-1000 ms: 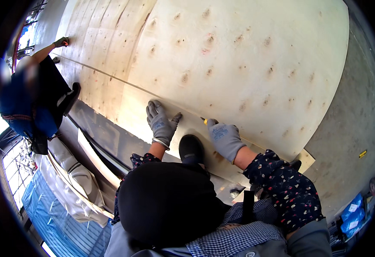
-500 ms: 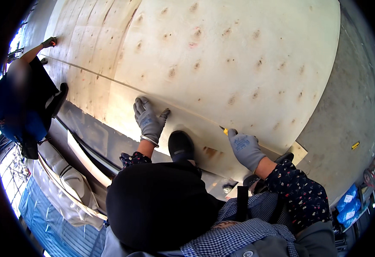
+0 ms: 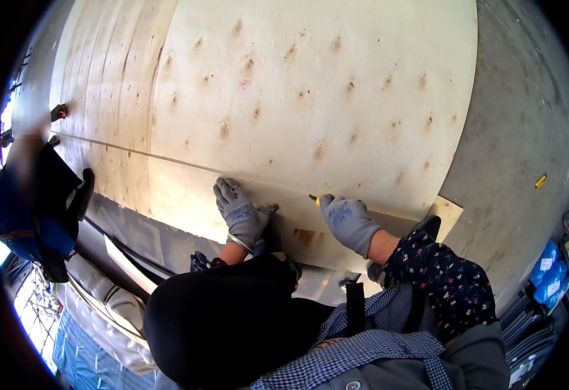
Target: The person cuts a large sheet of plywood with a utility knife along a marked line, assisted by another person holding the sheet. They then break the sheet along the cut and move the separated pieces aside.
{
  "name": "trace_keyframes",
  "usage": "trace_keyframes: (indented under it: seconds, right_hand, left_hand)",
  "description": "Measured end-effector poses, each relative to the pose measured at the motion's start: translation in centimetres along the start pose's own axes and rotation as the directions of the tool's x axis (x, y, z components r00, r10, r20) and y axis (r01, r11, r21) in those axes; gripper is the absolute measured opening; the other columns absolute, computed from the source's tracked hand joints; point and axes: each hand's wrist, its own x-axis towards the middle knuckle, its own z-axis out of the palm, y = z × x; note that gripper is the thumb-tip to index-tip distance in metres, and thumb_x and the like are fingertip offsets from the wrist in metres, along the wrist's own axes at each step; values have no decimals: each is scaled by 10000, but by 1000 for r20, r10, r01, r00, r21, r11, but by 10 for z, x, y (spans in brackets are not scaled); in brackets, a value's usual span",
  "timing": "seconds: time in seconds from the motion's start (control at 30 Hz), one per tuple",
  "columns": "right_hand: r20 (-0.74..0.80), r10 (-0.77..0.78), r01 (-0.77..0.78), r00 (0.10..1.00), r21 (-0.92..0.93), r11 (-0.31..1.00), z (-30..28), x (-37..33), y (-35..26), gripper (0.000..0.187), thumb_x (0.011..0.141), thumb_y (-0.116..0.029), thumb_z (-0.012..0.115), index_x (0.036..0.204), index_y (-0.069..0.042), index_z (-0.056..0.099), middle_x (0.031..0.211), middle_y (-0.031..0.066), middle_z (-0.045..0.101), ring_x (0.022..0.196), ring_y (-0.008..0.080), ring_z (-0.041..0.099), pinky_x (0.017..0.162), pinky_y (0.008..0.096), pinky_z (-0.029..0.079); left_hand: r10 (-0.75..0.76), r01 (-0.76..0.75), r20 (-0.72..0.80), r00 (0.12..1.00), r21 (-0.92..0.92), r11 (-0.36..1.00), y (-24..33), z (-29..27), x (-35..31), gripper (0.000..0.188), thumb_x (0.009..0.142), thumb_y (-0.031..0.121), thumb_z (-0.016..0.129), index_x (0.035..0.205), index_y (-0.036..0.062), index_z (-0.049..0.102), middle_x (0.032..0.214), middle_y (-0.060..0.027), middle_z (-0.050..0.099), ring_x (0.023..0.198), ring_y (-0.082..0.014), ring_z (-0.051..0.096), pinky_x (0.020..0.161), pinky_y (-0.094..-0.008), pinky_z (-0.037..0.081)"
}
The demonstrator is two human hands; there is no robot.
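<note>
My left hand [image 3: 238, 216], in a grey glove, lies on a narrow plywood strip [image 3: 174, 194]. Its fingers point away from me along the long edge line beside the large pale plywood sheet [image 3: 297, 104], with the thumb spread out to the right. Gripped in my right hand [image 3: 351, 224], also gloved in grey, is a yellow utility knife [image 3: 316, 200]. Its dark blade points left and rests at or just over that edge line; contact cannot be made out. Most of the knife's handle is hidden inside the glove. A brown stain marks the strip between my hands.
A dark shoe [image 3: 427, 226] of mine stands by the strip's right end, near a small wood piece [image 3: 445, 218]. A yellow object [image 3: 541, 181] lies on the grey floor at right. Another person [image 3: 37, 201] crouches at far left, one gloved hand on the boards.
The view has shifted right. My left hand has slid right along the strip and nearer to me, now covering my shoe. The knife stays by the edge line in my right hand.
</note>
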Motion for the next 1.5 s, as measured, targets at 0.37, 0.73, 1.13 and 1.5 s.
trace_keyframes:
  seconds: [0.37, 0.73, 1.13, 1.5]
  right_hand:
    - [26, -52, 52, 998, -2, 999, 4, 15, -2, 223, 831, -139, 564, 1009, -18, 506, 727, 81, 669, 590, 190, 673, 436, 338, 490]
    - [69, -88, 85, 994, 34, 996, 14, -2, 31, 176, 824, -131, 554, 971, -45, 510, 691, 76, 674, 571, 200, 677, 392, 355, 456]
    - [149, -53, 72, 987, -127, 989, 29, -49, 71, 135, 828, -122, 549, 949, -77, 513, 671, 61, 653, 550, 175, 661, 372, 317, 442]
    - [273, -55, 80, 960, -82, 993, 35, -83, 106, 161, 848, -139, 559, 970, -51, 500, 707, 63, 657, 586, 185, 673, 413, 324, 487]
  left_hand:
    - [-5, 5, 6, 1000, -27, 1000, 3, -2, 0, 1198, 603, 442, 837, 1383, -162, 156, 1431, -349, 201, 1349, -503, 174, 1123, -508, 198]
    - [-3, 2, -25, 1000, -10, 1000, 5, -1, 2, 1176, 577, 430, 854, 1369, -155, 212, 1418, -352, 226, 1335, -504, 205, 1114, -498, 235]
    - [-6, 5, -19, 1000, -27, 1000, 4, 0, 2, 1168, 573, 396, 863, 1376, -139, 205, 1428, -355, 212, 1343, -493, 202, 1117, -484, 236]
    - [-20, 19, -27, 999, -30, 999, 4, 0, 3, 1195, 552, 382, 880, 1383, -125, 186, 1423, -344, 225, 1343, -472, 213, 1122, -464, 236]
